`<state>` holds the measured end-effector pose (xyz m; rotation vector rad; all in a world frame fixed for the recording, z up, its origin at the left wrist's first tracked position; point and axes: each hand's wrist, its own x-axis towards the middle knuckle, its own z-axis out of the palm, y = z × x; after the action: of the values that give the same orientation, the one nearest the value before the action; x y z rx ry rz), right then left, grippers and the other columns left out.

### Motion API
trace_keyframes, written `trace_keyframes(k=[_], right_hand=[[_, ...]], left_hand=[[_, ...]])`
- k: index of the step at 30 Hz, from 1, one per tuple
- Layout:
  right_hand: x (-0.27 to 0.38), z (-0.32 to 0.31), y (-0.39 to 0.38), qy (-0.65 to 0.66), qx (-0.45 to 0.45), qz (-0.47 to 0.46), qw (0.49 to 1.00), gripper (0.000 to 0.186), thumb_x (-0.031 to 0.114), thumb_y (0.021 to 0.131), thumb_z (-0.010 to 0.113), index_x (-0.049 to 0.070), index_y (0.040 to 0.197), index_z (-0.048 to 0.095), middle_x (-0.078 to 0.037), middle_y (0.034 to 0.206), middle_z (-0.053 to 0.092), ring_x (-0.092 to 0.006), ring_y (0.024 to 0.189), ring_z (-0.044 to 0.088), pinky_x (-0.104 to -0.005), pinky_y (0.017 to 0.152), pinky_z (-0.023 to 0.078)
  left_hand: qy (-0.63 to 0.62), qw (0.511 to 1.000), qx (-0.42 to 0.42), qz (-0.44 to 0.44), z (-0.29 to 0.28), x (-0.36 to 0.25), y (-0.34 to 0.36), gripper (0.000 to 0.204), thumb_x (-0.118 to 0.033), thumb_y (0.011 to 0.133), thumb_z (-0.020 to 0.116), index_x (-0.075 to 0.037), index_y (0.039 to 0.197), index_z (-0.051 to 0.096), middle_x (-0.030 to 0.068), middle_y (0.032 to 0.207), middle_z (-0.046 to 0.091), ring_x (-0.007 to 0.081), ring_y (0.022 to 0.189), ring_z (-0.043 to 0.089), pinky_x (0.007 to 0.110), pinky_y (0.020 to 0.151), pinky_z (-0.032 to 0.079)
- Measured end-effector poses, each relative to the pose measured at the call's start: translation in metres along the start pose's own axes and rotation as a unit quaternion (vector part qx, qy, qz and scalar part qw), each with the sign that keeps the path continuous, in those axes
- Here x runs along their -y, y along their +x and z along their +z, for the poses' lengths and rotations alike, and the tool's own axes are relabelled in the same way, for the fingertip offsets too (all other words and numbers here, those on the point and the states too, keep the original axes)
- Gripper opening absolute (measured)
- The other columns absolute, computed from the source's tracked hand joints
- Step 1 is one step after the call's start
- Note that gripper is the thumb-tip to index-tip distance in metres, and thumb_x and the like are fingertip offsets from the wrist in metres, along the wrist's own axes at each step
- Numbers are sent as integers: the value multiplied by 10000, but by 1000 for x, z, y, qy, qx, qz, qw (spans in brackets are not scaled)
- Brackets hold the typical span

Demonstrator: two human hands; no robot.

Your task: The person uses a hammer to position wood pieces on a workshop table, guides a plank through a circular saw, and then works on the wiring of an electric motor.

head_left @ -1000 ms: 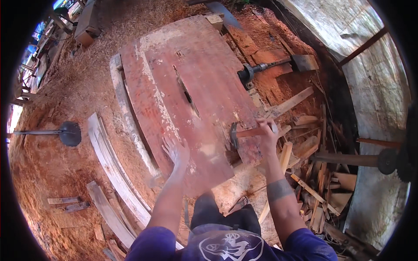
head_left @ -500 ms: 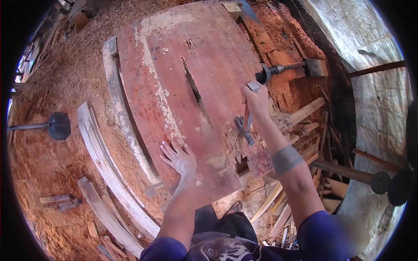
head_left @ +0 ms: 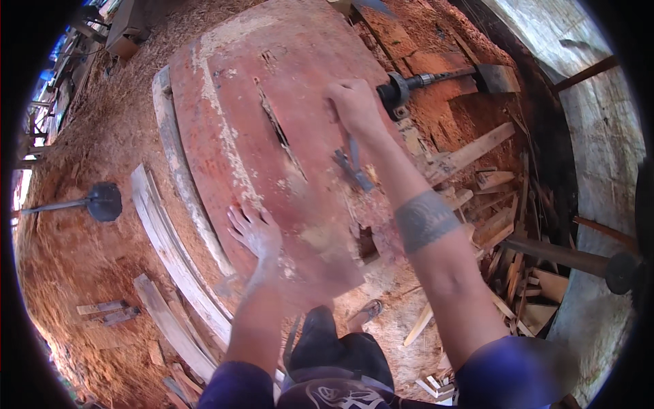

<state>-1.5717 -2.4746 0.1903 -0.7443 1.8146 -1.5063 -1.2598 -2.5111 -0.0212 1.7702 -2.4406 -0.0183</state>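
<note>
A worn reddish tabletop [head_left: 300,75] spreads in front of me, with a long ragged slot [head_left: 274,124] through it and a broken hole [head_left: 368,242] near its close right corner. My left hand [head_left: 257,230] rests on the tabletop's near left part, fingers spread and holding nothing. Over the right side, my right hand [head_left: 355,108] is wrapped round the handle of a hammer [head_left: 353,170]. The hammer's dark metal head points back toward me, low over or against the surface; I cannot tell whether it touches.
A metal shaft with a collar [head_left: 395,94] sticks out beyond the right edge. Long planks [head_left: 178,249] lie to the left, beside a dark round-ended tool [head_left: 103,201]. Offcuts [head_left: 501,225] are heaped at right, near a pale sheet wall [head_left: 596,136]. Sawdust covers the ground.
My right hand has moved with the hammer away from me and leftward over the tabletop. My left hand stays spread on the same part, while the whole view has shifted slightly.
</note>
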Motion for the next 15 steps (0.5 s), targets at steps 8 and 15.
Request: trace_keyframes(k=[8, 15], right_hand=[[-29, -20, -115, 38, -46, -181, 982, 241, 122, 830, 541, -14, 632, 562, -19, 558, 521, -95, 530, 474, -282, 512, 360], [-10, -17, -29, -133, -134, -30, 982, 248, 172, 881, 565, 3, 724, 657, 1, 592, 548, -86, 545, 473, -301, 511, 345]], left_hand=[[1, 999, -39, -1, 5, -5, 2, 582, -359, 984, 508, -61, 1473, 406, 224, 1554, 340, 374, 1476, 265, 596, 1180, 192], [2, 1000, -23, 4, 9, -13, -17, 562, -349, 994, 501, -64, 1470, 412, 218, 1552, 345, 375, 1472, 273, 598, 1173, 211]])
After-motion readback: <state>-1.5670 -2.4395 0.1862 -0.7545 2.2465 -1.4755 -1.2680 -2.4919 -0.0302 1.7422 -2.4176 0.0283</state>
